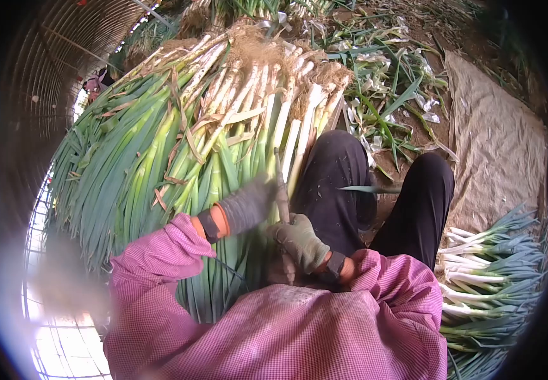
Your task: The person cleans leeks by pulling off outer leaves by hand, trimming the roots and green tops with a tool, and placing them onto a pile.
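Note:
My left hand [249,206], in a dark glove, is over the leaves of the big leek pile [160,145]; motion smears its fingers, and what it touches cannot be made out. Closed in a pale glove, my right hand [301,242] is in front of my lap. A brown, stick-like thing [282,199] runs upright between the two hands, and my right hand's fingers are against it. Several untrimmed leeks with white stems and brown roots [255,50] lie just beyond my hands, roots pointing away from me.
Cleaned leeks [476,278] lie in a stack at the lower right, beside a beige cloth [495,139]. Leaf scraps [388,95] litter the ground beyond my knees [423,196]. A curved wire mesh [52,69] stands at the left.

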`<state>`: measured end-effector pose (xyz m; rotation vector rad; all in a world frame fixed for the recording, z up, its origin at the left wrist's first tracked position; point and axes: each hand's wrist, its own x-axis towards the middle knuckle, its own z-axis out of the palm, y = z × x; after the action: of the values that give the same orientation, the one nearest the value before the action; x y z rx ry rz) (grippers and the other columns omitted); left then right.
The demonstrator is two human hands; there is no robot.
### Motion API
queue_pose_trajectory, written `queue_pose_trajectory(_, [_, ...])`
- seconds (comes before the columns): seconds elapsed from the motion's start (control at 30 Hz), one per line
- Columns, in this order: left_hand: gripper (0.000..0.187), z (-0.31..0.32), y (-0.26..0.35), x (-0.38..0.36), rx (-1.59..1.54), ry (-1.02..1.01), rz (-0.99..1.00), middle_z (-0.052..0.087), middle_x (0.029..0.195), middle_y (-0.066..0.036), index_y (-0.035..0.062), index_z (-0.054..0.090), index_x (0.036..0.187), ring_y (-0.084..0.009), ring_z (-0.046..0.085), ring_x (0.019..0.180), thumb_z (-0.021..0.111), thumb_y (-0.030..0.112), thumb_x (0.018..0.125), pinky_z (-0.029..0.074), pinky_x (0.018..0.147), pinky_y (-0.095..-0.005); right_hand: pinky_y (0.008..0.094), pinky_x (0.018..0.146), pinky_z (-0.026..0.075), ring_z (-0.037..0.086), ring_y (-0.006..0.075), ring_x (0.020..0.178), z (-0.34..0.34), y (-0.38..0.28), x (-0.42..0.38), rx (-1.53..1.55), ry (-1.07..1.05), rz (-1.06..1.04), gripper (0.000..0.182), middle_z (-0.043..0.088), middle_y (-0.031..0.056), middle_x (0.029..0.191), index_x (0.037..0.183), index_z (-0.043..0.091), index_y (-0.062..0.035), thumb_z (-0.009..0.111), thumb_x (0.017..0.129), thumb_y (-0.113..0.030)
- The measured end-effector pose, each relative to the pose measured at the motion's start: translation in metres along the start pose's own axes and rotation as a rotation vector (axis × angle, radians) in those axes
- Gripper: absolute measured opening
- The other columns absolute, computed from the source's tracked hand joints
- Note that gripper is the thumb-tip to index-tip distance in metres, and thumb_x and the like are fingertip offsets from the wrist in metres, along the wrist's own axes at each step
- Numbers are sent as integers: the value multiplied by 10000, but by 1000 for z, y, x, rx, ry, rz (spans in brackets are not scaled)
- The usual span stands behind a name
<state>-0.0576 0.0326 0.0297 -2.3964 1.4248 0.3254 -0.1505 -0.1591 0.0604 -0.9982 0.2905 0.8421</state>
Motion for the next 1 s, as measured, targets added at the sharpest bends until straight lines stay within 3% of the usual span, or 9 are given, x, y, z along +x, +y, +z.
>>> queue_pose_trajectory(0.03, [129, -6, 7, -11, 219, 56, 191, 634, 781, -90, 85, 690, 827, -281, 626, 792, 589, 117, 754, 439, 815, -459, 312, 569, 467, 575, 176, 632, -1, 0, -3, -40, -24, 32, 145, 595, 75, 755, 961, 583, 35, 636, 870, -65])
queue_pose_trajectory(0.13, [132, -33, 22, -10, 232, -371, 161, 636, 820, -122, 60, 702, 801, -303, 631, 841, 604, 129, 744, 478, 821, -470, 327, 466, 440, 537, 180, 512, -9, 12, -7, 15, -74, 52, 113, 558, 71, 671, 918, 571, 28, 626, 874, -59])
queue_pose_trajectory(0.23, [139, -20, 15, -18, 94, -269, -51, 632, 819, -145, 32, 700, 788, -307, 652, 819, 622, 137, 740, 527, 685, -429, 322, 404, 405, 493, 168, 440, -16, 19, -18, 149, -173, 101, 110, 530, 61, 621, 876, 555, 20, 629, 872, -61])
queue_pose_trajectory(0.37, [314, -26, 31, -2, 212, -121, -281, 653, 888, -206, -28, 618, 1044, -347, 680, 754, 642, 134, 775, 545, 653, -428, 325, 466, 459, 535, 171, 506, -25, 22, -18, 43, -249, 48, 113, 575, 81, 654, 898, 568, 12, 613, 898, -91])
queue_pose_trajectory(0.47, [329, 7, 30, 22, -379, -39, -838, 656, 907, -242, -51, 528, 1090, -388, 675, 836, 614, 126, 827, 541, 681, -487, 315, 470, 461, 543, 167, 537, -30, 22, -13, 79, -261, 58, 117, 578, 79, 677, 904, 564, 17, 606, 906, -92])
queue_pose_trajectory(0.6, [367, -8, 36, 41, -631, -58, -1155, 636, 1049, -296, -58, 509, 1099, -433, 650, 956, 627, 216, 885, 514, 870, -466, 297, 512, 472, 566, 163, 590, -35, 27, -11, 141, -304, 52, 126, 597, 71, 719, 912, 586, 19, 616, 897, -102])
queue_pose_trajectory(0.7, [459, 10, 26, 49, -668, -103, -1247, 666, 1012, -254, -1, 573, 1124, -391, 662, 977, 771, 204, 765, 538, 821, -431, 304, 516, 460, 555, 165, 576, -29, 19, -16, 109, -199, -42, 111, 574, 62, 704, 865, 590, 21, 617, 878, -87])
queue_pose_trajectory(0.87, [403, 14, 25, 34, -577, -202, -1003, 659, 1019, -265, -10, 638, 1041, -399, 650, 972, 686, 312, 803, 522, 843, -443, 320, 539, 485, 573, 180, 594, -28, 15, -11, -43, -70, -88, 108, 562, 65, 695, 907, 572, 22, 605, 869, -74])
queue_pose_trajectory(1.0, [187, -13, 30, 20, -573, 161, -1039, 672, 912, -237, 27, 723, 843, -358, 674, 811, 676, 204, 811, 544, 726, -441, 317, 538, 495, 587, 192, 602, -24, 24, -19, 100, -170, -149, 153, 550, 62, 697, 995, 532, 16, 584, 871, -57])
